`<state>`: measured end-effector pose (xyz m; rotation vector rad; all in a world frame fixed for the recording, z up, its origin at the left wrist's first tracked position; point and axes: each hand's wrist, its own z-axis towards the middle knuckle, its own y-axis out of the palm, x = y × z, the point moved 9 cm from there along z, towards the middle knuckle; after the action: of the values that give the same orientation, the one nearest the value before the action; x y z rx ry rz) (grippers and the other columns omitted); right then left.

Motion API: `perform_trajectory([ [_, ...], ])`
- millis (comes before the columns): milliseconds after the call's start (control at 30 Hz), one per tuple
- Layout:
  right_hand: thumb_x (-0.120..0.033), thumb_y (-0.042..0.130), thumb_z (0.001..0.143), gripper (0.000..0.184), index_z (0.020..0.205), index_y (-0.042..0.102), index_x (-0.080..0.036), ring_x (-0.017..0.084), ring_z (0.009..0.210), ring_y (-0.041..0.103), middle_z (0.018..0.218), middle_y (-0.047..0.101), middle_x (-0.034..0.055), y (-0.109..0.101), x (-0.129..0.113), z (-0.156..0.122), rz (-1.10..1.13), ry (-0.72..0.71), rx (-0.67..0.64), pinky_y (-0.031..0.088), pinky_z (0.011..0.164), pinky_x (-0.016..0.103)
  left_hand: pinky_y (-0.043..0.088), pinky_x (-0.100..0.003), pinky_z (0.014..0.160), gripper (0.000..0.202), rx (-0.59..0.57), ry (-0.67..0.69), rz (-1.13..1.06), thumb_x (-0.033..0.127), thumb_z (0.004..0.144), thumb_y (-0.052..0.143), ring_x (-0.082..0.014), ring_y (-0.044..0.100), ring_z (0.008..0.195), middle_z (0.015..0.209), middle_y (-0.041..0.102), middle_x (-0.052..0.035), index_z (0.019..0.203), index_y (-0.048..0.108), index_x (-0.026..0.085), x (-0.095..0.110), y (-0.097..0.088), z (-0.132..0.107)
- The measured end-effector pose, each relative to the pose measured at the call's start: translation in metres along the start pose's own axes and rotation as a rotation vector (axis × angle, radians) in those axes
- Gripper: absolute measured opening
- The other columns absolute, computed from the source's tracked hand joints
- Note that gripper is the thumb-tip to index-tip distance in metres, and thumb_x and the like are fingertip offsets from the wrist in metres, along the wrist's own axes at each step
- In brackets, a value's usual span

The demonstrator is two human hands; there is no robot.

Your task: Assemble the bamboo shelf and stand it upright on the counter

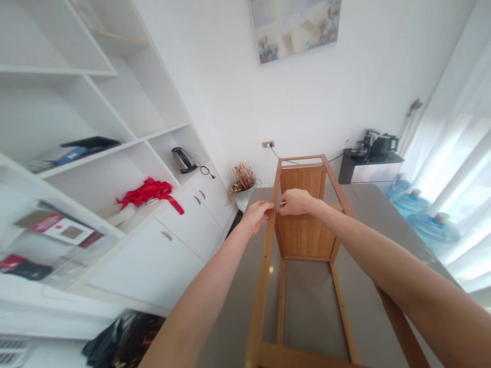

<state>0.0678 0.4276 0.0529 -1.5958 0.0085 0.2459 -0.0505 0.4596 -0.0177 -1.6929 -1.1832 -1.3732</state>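
Both arms stretch forward, left hand near right hand, whose fingers curl inward.

The left hand and right hand are bare, and so are both wrists. The left forearm and right forearm are uncovered too, smooth and slim, each tapering toward the wrist and broadening farther back. The fingers look slender.
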Motion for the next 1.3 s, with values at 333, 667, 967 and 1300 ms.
perform_trajectory([
  [333, -0.054, 0.056, 0.070, 0.037, 0.084, 0.070, -0.023, 0.022, 0.080, 0.063, 0.088, 0.069, 0.0064, 0.003, 0.002, -0.001, 0.042, -0.014, -0.050, 0.043, 0.064, 0.028, 0.041, -0.025, 0.065, 0.026, -0.050, 0.018, -0.049, 0.020, 0.058, 0.073, -0.0108, 0.056, 0.065, 0.069, 0.059, 0.0011, 0.077, 0.055, 0.016, 0.005, 0.002, -0.005],
  [667, -0.053, 0.047, 0.081, 0.040, 0.090, 0.068, -0.021, 0.022, 0.091, 0.062, 0.099, 0.068, 0.0084, 0.002, 0.003, -0.012, 0.147, -0.017, -0.034, 0.043, 0.073, 0.027, 0.044, -0.029, 0.060, 0.021, -0.008, -0.192, -0.034, 0.026, 0.060, 0.068, -0.0153, 0.055, 0.064, 0.070, 0.061, -0.0023, 0.075, 0.059, 0.016, -0.012, 0.001, -0.013],
  [967, -0.039, 0.033, 0.092, 0.040, 0.088, 0.065, -0.015, 0.017, 0.083, 0.061, 0.095, 0.069, 0.0087, -0.017, 0.002, -0.034, 0.414, -0.043, 0.057, 0.042, 0.069, 0.022, 0.041, -0.025, 0.055, 0.019, 0.022, -0.050, -0.154, 0.032, 0.070, 0.059, -0.0132, 0.054, 0.057, 0.068, 0.063, -0.0050, 0.074, 0.061, 0.014, -0.020, 0.016, -0.022],
  [1300, -0.026, 0.049, 0.078, 0.024, 0.082, 0.069, -0.014, 0.012, 0.066, 0.054, 0.077, 0.066, 0.0025, -0.018, -0.005, -0.048, 0.669, -0.055, 0.071, 0.038, 0.057, 0.021, 0.042, -0.023, 0.056, 0.018, -0.054, -0.029, -0.263, 0.027, 0.068, 0.060, -0.0134, 0.057, 0.059, 0.069, 0.066, -0.0057, 0.077, 0.063, 0.012, -0.018, 0.019, -0.032],
])
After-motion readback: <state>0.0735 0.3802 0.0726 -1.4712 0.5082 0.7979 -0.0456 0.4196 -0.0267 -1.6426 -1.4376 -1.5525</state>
